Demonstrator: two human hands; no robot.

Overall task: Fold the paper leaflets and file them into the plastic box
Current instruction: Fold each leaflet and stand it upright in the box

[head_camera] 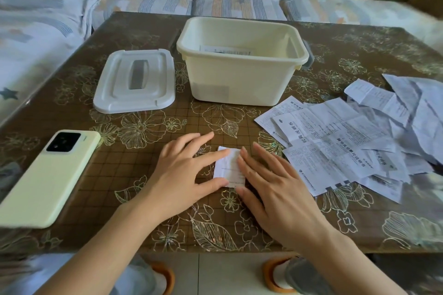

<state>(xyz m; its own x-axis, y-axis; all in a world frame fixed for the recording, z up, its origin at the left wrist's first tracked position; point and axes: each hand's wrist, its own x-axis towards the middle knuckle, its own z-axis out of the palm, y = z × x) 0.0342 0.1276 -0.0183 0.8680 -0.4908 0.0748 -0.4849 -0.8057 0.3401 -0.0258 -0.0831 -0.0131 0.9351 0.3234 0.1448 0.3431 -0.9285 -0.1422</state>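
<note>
A small folded white leaflet (229, 170) lies flat on the table near the front. My left hand (184, 174) presses its left edge with straight fingers and thumb. My right hand (271, 189) lies flat along its right edge, fingers extended. Behind them stands the cream plastic box (239, 78), open, with a folded leaflet (225, 50) inside. A heap of unfolded printed leaflets (354, 141) spreads over the table to the right.
The box's white lid (136, 81) lies left of the box. A pale green phone (48, 177) rests face down at the front left. The brown flowered table (143, 126) stands before a sofa with patterned covers (48, 19).
</note>
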